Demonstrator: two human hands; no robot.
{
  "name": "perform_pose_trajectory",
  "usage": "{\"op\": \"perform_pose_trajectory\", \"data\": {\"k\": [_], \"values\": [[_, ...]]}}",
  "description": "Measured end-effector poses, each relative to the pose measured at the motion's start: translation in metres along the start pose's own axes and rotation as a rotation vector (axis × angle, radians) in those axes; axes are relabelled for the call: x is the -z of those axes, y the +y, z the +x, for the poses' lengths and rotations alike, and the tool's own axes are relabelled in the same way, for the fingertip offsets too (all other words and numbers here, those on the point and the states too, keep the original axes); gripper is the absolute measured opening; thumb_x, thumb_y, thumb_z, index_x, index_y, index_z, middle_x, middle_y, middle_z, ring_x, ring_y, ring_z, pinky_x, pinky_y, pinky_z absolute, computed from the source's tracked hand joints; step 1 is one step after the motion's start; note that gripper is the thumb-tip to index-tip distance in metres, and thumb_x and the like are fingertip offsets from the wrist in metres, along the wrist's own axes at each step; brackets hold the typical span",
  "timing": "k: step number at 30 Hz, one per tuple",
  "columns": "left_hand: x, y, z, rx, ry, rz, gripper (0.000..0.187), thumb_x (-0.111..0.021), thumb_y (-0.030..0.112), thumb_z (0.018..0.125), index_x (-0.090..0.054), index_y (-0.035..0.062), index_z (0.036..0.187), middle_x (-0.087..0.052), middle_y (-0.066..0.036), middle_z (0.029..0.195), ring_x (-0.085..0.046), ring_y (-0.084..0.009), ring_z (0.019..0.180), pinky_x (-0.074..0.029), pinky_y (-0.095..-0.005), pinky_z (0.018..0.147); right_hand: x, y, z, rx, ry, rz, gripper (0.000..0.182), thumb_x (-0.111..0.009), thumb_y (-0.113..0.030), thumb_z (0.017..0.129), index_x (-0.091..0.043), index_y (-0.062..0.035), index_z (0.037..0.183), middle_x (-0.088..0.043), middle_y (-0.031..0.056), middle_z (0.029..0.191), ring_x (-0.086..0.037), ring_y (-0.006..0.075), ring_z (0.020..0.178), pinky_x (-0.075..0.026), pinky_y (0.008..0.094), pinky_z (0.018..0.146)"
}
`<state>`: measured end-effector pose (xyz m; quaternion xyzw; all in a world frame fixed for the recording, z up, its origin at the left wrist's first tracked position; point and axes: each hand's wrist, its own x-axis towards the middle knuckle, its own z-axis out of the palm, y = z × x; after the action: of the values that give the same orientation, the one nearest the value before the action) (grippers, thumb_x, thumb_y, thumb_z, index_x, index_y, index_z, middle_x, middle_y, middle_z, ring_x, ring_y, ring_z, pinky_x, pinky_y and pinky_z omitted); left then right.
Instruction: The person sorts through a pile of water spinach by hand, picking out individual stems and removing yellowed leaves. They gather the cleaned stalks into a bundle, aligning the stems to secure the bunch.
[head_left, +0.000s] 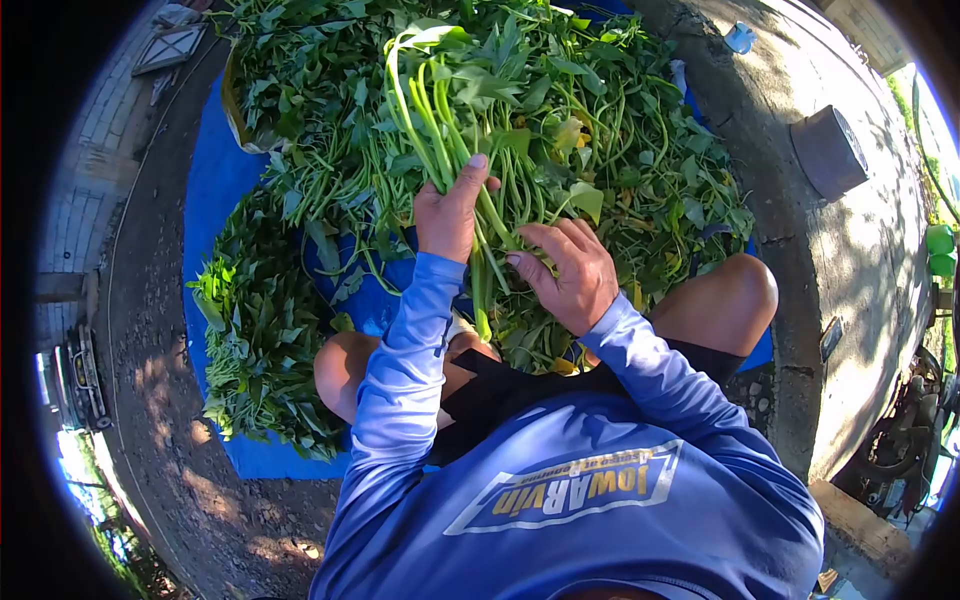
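My left hand (452, 208) is wrapped round a bunch of green leafy stems (430, 110), thumb on top. The stems stick up above the fist, and their lower ends (482, 300) hang below it. Just to the right, my right hand (570, 270) has its thumb and index finger close together at the side of the stems; whether they pinch a stem is hard to make out. Behind both hands spreads a large heap of loose leafy greens (620, 130), with some yellow leaves in it. By my left knee lies a neater pile of greens (265, 330), its cut ends toward the left.
A blue tarp (210, 170) lies under the greens and under my crossed legs. A grey cylindrical container (830, 150) stands on the concrete at right, with a small blue object (740, 38) farther back. A motorcycle (905, 430) is at the right edge.
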<state>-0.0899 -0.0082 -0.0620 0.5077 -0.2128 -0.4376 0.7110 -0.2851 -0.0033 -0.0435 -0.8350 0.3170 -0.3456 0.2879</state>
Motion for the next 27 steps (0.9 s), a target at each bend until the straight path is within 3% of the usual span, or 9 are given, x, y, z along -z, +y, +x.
{"op": "perform_pose_trajectory", "data": {"k": [2, 7, 9, 10, 12, 17, 19, 25, 27], "values": [[0.001, 0.006, 0.001, -0.013, 0.093, -0.025, 0.026, -0.079, 0.024, 0.097, -0.068, 0.0037, 0.108, -0.072, -0.006, 0.088, -0.070, -0.0145, 0.072, -0.058, -0.0282, 0.058, -0.002, 0.006, -0.006, 0.123, 0.065, -0.144, 0.018, -0.078, -0.010, 0.087, -0.069, -0.0050, 0.101, -0.064, 0.0104, 0.084, -0.061, 0.0339, 0.078, -0.052, 0.0446, 0.072], [0.033, 0.032, 0.029, -0.173, 0.299, -0.048, 0.030, -0.079, 0.024, 0.096, -0.066, 0.0031, 0.112, -0.071, -0.008, 0.086, -0.067, -0.0167, 0.065, -0.058, -0.0307, 0.059, 0.017, 0.012, -0.018, 0.129, 0.075, -0.039, 0.010, -0.076, -0.006, 0.089, -0.071, -0.0040, 0.097, -0.069, 0.0104, 0.086, -0.064, 0.0305, 0.080, -0.054, 0.0407, 0.074], [0.045, 0.057, 0.029, -0.170, 0.287, -0.025, 0.031, -0.081, 0.024, 0.095, -0.066, 0.0035, 0.113, -0.072, -0.009, 0.085, -0.067, -0.0171, 0.064, -0.058, -0.0300, 0.059, 0.037, 0.047, -0.013, -0.177, 0.287, 0.009, 0.009, -0.072, -0.004, 0.093, -0.073, -0.0024, 0.102, -0.073, 0.0121, 0.092, -0.067, 0.0297, 0.076, -0.055, 0.0384, 0.072], [0.048, 0.066, 0.025, -0.153, 0.273, -0.019, 0.032, -0.081, 0.024, 0.094, -0.067, 0.0037, 0.114, -0.072, -0.009, 0.086, -0.067, -0.0170, 0.064, -0.058, -0.0298, 0.059, 0.054, 0.069, -0.005, -0.493, 0.317, -0.048, 0.026, -0.072, -0.013, 0.095, -0.071, -0.0020, 0.119, -0.076, 0.0152, 0.101, -0.072, 0.0321, 0.082, -0.056, 0.0422, 0.073], [0.052, 0.082, 0.015, -0.129, 0.235, -0.013, 0.032, -0.082, 0.024, 0.094, -0.068, 0.0041, 0.115, -0.074, -0.010, 0.088, -0.068, -0.0168, 0.063, -0.058, -0.0293, 0.058, 0.085, 0.112, 0.005, -0.779, -0.037, -0.700, 0.072, -0.074, -0.030, 0.092, -0.047, -0.0049, 0.154, -0.077, 0.0217, 0.106, -0.075, 0.0351, 0.100, -0.058, 0.0454, 0.089], [0.042, 0.087, 0.006, -0.133, 0.163, 0.081, 0.030, -0.083, 0.024, 0.092, -0.071, 0.0040, 0.111, -0.075, -0.011, 0.086, -0.069, -0.0163, 0.063, -0.055, -0.0284, 0.056, -0.002, 0.129, 0.037, -0.515, -0.107, -0.031, 0.041, -0.073, -0.029, 0.090, -0.074, -0.0094, 0.126, -0.077, 0.0200, 0.108, -0.074, 0.0370, 0.103, -0.057, 0.0440, 0.095], [0.034, 0.086, 0.004, -0.141, 0.136, 0.102, 0.030, -0.083, 0.024, 0.092, -0.071, 0.0037, 0.110, -0.075, -0.011, 0.085, -0.069, -0.0163, 0.064, -0.055, -0.0285, 0.056, -0.049, 0.119, 0.065, -0.544, -0.129, 0.026, 0.029, -0.072, -0.028, 0.088, -0.080, -0.0092, 0.108, -0.077, 0.0183, 0.105, -0.072, 0.0401, 0.103, -0.056, 0.0456, 0.095], [0.036, 0.077, 0.000, -0.100, 0.129, 0.073, 0.030, -0.084, 0.023, 0.092, -0.069, 0.0032, 0.109, -0.074, -0.009, 0.086, -0.071, -0.0173, 0.067, -0.058, -0.0292, 0.059, -0.121, 0.138, 0.118, -0.627, -0.016, -0.315, 0.031, -0.071, -0.030, 0.085, -0.077, -0.0050, 0.102, -0.076, 0.0184, 0.110, -0.070, 0.0399, 0.107, -0.055, 0.0485, 0.096], [0.040, 0.081, -0.001, -0.072, 0.131, 0.069, 0.031, -0.084, 0.025, 0.092, -0.069, 0.0044, 0.111, -0.074, -0.009, 0.086, -0.072, -0.0174, 0.067, -0.059, -0.0291, 0.059, -0.112, 0.143, 0.122, -0.631, -0.021, -0.159, 0.030, -0.071, -0.028, 0.087, -0.075, -0.0041, 0.105, -0.075, 0.0197, 0.110, -0.070, 0.0389, 0.108, -0.054, 0.0483, 0.096]]}}
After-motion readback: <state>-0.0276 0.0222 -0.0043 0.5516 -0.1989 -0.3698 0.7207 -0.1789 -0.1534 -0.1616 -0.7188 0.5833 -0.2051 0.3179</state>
